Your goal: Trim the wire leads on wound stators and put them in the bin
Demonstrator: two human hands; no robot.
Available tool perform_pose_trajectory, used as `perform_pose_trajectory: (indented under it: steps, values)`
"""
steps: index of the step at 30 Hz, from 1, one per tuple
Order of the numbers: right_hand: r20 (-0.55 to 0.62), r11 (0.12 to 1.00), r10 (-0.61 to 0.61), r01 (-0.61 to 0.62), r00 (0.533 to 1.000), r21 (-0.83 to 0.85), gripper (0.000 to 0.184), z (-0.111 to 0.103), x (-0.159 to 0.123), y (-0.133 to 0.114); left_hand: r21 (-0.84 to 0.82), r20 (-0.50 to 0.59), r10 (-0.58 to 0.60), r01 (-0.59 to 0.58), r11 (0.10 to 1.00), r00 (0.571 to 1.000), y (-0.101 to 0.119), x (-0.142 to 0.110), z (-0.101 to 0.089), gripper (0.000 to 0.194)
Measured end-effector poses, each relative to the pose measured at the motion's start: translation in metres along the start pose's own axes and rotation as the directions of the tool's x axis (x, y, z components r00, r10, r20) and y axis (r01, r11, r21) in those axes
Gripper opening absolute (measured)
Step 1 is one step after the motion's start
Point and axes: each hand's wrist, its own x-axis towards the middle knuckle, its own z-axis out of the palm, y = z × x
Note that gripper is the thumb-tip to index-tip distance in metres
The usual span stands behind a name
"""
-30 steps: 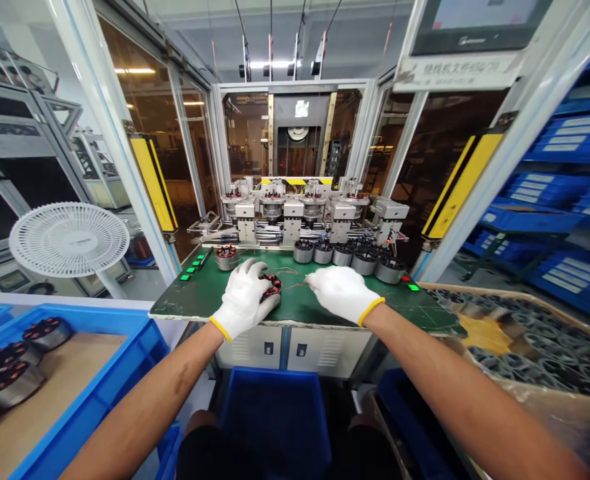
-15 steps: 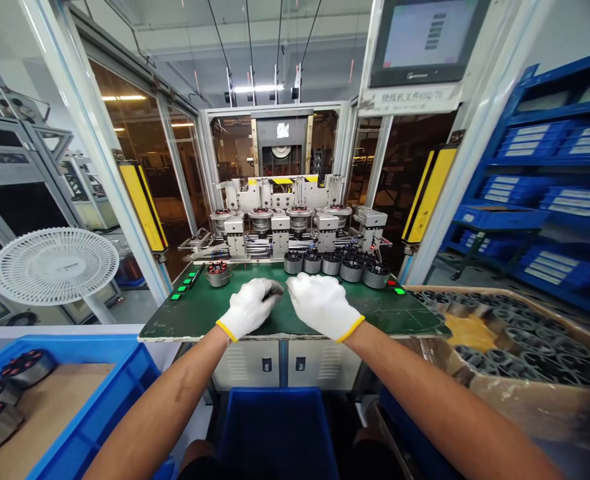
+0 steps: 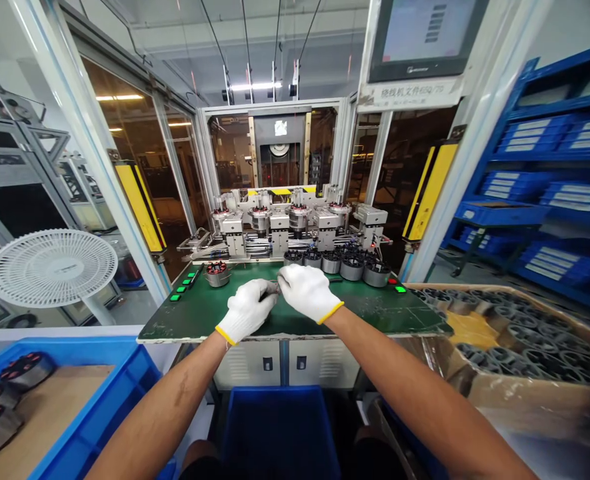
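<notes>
Both hands wear white knit gloves with yellow cuffs and meet above the green tabletop point(image 3: 185, 320). My left hand point(image 3: 251, 305) is closed, its dark-stained fingertips pressed together. Beside and slightly above it, my right hand point(image 3: 309, 291) is pinched, its fingertips close to the left ones. Whatever lies between the fingers is hidden or too small to name. To the left stands a wound motor stator point(image 3: 217, 274) with reddish copper coils. Behind my right hand, several black-and-grey stators point(image 3: 352, 268) line the back right of the tabletop.
A winding machine point(image 3: 279, 230) holding stators spans the back. Yellow light-curtain posts point(image 3: 141, 207) point(image 3: 431, 193) flank it. A blue bin point(image 3: 109, 380) with wound stators is at left, a carton point(image 3: 505, 383) of grey cores at right. A white fan point(image 3: 55, 267) stands far left.
My right hand has moved left, closer to my left hand, which has barely shifted. On the machine, the yellow-striped plate sits lower, and red coil tops now show on its stators.
</notes>
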Motion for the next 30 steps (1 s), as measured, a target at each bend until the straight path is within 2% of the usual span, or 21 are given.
perform_pose_trajectory:
  steps: [3,5,9,11,14,17,19,20,21,22,23,24,25,26,27,30]
  values:
    - [0.096,0.995,0.055,-0.063,0.994,0.076,0.029,0.016,-0.004,0.001,-0.064,-0.023,-0.002,0.0,0.998,1.0,0.0,0.0,0.001,0.016]
    - [0.104,0.994,0.007,-0.019,0.995,0.112,0.026,0.021,-0.016,-0.003,-0.095,-0.027,0.004,-0.007,0.995,1.0,-0.001,0.0,0.003,0.016]
    - [0.027,0.956,-0.153,0.14,0.988,0.258,0.025,0.005,-0.027,-0.011,-0.152,-0.028,0.018,-0.022,0.988,0.999,-0.002,0.001,0.002,0.018]
    - [-0.042,0.924,-0.148,0.154,0.988,0.349,0.028,-0.006,-0.018,-0.009,-0.138,-0.03,-0.017,0.013,0.99,0.999,-0.001,0.001,0.001,0.017]
    - [-0.107,0.927,0.016,0.025,0.994,0.374,0.03,-0.007,0.0,0.0,-0.107,-0.034,-0.055,0.051,0.993,0.998,0.001,0.0,0.0,0.015]
    - [-0.007,0.943,0.191,-0.182,0.981,0.278,0.029,0.01,0.003,0.003,-0.098,-0.051,-0.062,0.056,0.994,0.997,0.003,-0.001,0.002,0.015]
    - [0.063,0.941,0.18,-0.191,0.982,0.278,0.025,0.022,-0.006,0.0,-0.087,-0.069,-0.069,0.063,0.994,0.995,0.004,-0.002,0.005,0.015]
    - [0.096,0.923,0.131,-0.157,0.987,0.352,0.022,0.026,-0.012,-0.002,-0.084,-0.08,-0.062,0.055,0.995,0.995,0.004,-0.002,0.006,0.015]
    - [0.131,0.862,0.081,-0.135,0.988,0.489,0.019,0.028,-0.018,-0.004,-0.081,-0.089,-0.047,0.039,0.996,0.995,0.003,-0.003,0.007,0.015]
    - [0.166,0.719,0.055,-0.155,0.984,0.677,0.016,0.029,-0.022,-0.004,-0.077,-0.097,-0.029,0.022,0.997,0.995,0.003,-0.003,0.008,0.015]
    - [0.205,0.488,0.061,-0.208,0.977,0.848,0.013,0.028,-0.025,-0.003,-0.071,-0.107,-0.014,0.006,0.997,0.994,0.002,-0.004,0.009,0.016]
    - [0.245,0.211,0.092,-0.26,0.965,0.942,0.012,0.027,-0.024,-0.001,-0.061,-0.119,-0.001,-0.006,0.998,0.993,0.002,-0.004,0.011,0.016]
    - [0.287,-0.043,0.141,-0.284,0.947,0.958,0.013,0.026,-0.022,0.002,-0.047,-0.133,0.007,-0.013,0.999,0.991,0.002,-0.004,0.012,0.015]
    - [0.32,-0.224,0.199,-0.275,0.926,0.935,0.014,0.026,-0.018,0.005,-0.03,-0.146,0.011,-0.016,0.999,0.989,0.002,-0.005,0.014,0.015]
    - [0.339,-0.321,0.251,-0.252,0.907,0.913,0.016,0.026,-0.013,0.009,-0.01,-0.156,0.016,-0.018,1.0,0.988,0.002,-0.005,0.015,0.015]
    - [0.35,-0.377,0.318,-0.221,0.881,0.9,0.017,0.03,-0.002,0.017,0.045,-0.14,0.043,-0.037,0.998,0.989,0.004,-0.006,0.015,0.015]
